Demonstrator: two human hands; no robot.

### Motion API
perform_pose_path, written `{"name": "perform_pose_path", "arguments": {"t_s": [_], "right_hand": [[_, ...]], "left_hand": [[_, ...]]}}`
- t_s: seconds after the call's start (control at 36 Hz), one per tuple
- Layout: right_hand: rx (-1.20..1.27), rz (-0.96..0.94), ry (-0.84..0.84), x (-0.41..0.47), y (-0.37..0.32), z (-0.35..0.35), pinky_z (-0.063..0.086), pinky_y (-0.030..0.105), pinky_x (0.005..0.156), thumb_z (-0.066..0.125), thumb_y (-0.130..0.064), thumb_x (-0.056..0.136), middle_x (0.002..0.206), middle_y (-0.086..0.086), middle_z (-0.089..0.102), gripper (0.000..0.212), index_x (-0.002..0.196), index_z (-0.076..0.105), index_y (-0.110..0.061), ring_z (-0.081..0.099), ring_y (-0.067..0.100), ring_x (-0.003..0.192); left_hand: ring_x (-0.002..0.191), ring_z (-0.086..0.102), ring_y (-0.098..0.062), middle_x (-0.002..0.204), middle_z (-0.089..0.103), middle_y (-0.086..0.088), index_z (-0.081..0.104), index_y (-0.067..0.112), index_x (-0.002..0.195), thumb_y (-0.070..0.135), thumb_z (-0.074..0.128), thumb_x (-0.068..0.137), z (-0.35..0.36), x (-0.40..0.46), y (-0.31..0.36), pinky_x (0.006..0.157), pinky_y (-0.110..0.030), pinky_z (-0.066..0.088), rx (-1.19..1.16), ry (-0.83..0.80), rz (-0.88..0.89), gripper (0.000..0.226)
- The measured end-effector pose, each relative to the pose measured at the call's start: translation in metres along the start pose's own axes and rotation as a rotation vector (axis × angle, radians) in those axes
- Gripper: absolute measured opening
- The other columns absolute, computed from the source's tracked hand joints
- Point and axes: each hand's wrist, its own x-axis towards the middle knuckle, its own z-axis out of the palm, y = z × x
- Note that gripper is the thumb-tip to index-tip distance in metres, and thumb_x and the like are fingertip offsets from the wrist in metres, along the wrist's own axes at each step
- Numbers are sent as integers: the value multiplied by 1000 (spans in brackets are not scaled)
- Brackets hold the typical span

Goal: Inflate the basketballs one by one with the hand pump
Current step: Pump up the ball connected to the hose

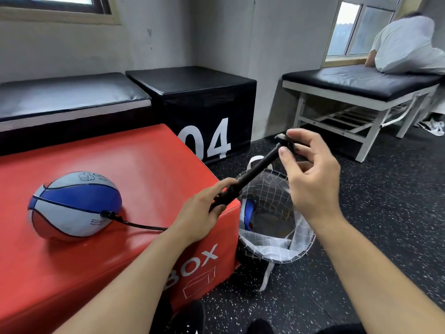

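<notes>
1. Head view: the left hand (201, 210) has its fingers curled round the lower barrel of the black pump (250, 177), gripping it over the corner of the red box (134, 165).
2. The pump slants up and to the right from that hand, its rod drawn out, with the handle at the top end.
3. The right hand (310, 179) is at the handle; thumb and forefinger touch it, the other fingers loosely bent and spread. I cannot tell for sure whether it truly pinches the handle or only touches it.
4. A thin black hose (142, 226) runs from under the left hand across the top of the box to the ball (74, 204), plugged into its side.
5. The ball, blue, grey and red, lies on the box well to the left of the hands; it looks flattened and soft.
6. On the floor just beside the box stands an open checked bag (277, 239), something blue showing inside it.
7. Behind the red box sits a black box (204, 92) marked 04.
8. Far right, a person (404, 44) in white leans on a padded bench (356, 83) by a window.
</notes>
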Motion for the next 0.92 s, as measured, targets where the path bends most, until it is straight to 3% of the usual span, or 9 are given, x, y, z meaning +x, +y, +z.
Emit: {"name": "perform_pose_path", "arguments": {"t_s": [0.28, 0.39, 0.53, 0.69, 0.92], "right_hand": [[-109, -37, -87, -1, 0, 8, 55, 33, 99, 71, -26, 100, 126, -13, 67, 33, 133, 67, -24, 63, 9, 121], [-124, -53, -148, -4, 1, 17, 53, 27, 100, 72, -25, 99, 128, -12, 67, 33, 132, 68, -22, 61, 5, 123], [-153, -66, -220, -7, 4, 30, 53, 34, 103, 74, -26, 98, 128, -13, 68, 33, 130, 70, -24, 61, 5, 124], [-189, -58, -318, -12, 8, 44, 50, 29, 106, 75, -27, 96, 127, -17, 68, 34, 129, 70, -24, 60, 1, 124], [-216, 8, -435, -20, 17, 57, 52, 26, 101, 78, -29, 94, 113, -27, 64, 28, 121, 73, -27, 62, -2, 111]], "left_hand": [[114, 67, -19, 121, 67, 13, 36, 65, 146, 9, 68, 99, -1, 2, -4, 97, -50, 56, -25, -3, -8, 80], [115, 67, -18, 122, 67, 14, 37, 65, 145, 9, 67, 99, -4, 2, -5, 99, -49, 55, -52, 2, -17, 79], [115, 66, -14, 120, 65, 17, 37, 64, 145, 7, 67, 99, -7, 0, -7, 100, -47, 54, -86, 11, -27, 79], [113, 66, -12, 118, 65, 14, 37, 63, 145, 5, 64, 99, -9, 0, -10, 98, -48, 56, -110, 30, -36, 79], [113, 66, -11, 121, 67, 11, 35, 65, 145, 7, 65, 100, -10, 0, -10, 96, -49, 58, -104, 30, -40, 79]]}}
